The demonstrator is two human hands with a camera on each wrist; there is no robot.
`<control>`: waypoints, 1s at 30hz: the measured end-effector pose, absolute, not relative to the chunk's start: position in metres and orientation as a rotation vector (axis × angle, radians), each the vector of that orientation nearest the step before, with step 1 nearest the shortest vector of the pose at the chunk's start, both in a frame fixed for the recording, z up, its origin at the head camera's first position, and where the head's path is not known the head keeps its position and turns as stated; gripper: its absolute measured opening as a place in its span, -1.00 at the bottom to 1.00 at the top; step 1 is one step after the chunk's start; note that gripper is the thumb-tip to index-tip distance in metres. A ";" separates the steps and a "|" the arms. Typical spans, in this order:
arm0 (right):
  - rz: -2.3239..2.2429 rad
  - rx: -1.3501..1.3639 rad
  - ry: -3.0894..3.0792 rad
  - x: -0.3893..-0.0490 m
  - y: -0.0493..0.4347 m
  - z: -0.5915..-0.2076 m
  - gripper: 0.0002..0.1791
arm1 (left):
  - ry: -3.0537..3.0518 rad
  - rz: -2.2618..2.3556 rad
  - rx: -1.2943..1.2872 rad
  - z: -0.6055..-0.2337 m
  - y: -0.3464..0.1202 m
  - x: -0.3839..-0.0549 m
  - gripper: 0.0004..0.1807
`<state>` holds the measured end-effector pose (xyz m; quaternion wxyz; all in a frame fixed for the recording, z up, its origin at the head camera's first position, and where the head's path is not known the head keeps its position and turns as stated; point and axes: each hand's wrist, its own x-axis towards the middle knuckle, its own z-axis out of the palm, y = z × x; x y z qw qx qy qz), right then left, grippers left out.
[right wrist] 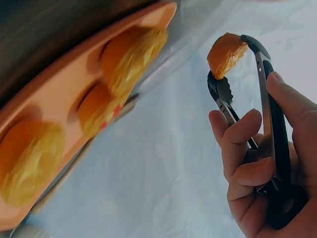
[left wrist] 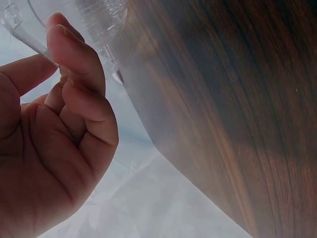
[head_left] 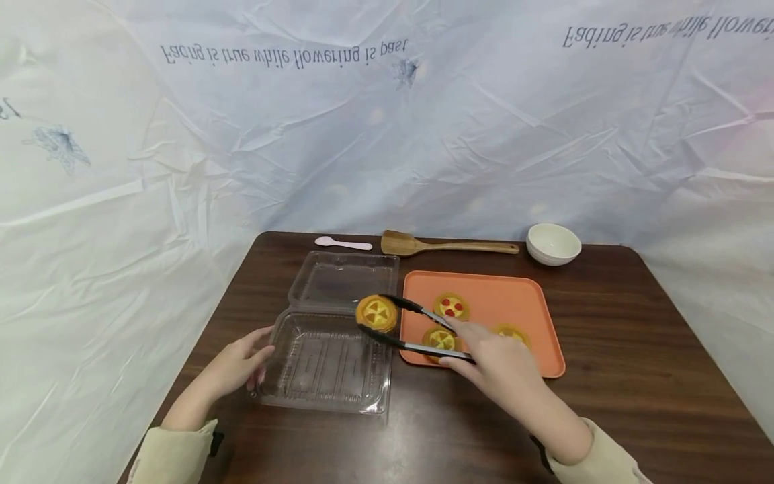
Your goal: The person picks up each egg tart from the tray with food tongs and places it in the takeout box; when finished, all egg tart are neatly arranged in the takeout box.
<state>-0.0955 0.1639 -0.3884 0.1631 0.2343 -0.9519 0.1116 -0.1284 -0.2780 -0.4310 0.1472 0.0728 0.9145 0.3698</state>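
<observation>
My right hand (head_left: 504,370) grips black-tipped metal tongs (right wrist: 267,114). Between the tong tips is an egg tart (head_left: 376,314) with yellow wedge pieces on top, raised over the right part of a clear plastic clamshell box (head_left: 326,363). The box lies open, its lid (head_left: 347,279) folded back behind it. At the box's left side, my left hand (head_left: 236,363) pinches the rim between thumb and fingers, as the left wrist view also shows. Three more tarts sit on an orange tray (head_left: 496,292); one carries red pieces (head_left: 451,306), and the tongs partly cover another (head_left: 440,341).
Along the table's back edge lie a small pink spoon (head_left: 343,243) and a wooden spatula (head_left: 447,247). A white bowl (head_left: 553,244) stands at the back right. Behind the dark wooden table (head_left: 629,349) hangs a pale printed sheet (head_left: 423,134).
</observation>
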 end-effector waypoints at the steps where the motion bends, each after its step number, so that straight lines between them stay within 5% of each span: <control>1: 0.311 0.688 -2.714 -0.096 0.159 -0.390 -0.25 | 2.633 1.063 0.212 -0.431 -0.278 -0.128 -0.43; 30: 0.127 0.962 -2.605 -0.108 0.075 -0.428 -0.29 | 2.638 1.061 0.203 -0.431 -0.276 -0.128 -0.45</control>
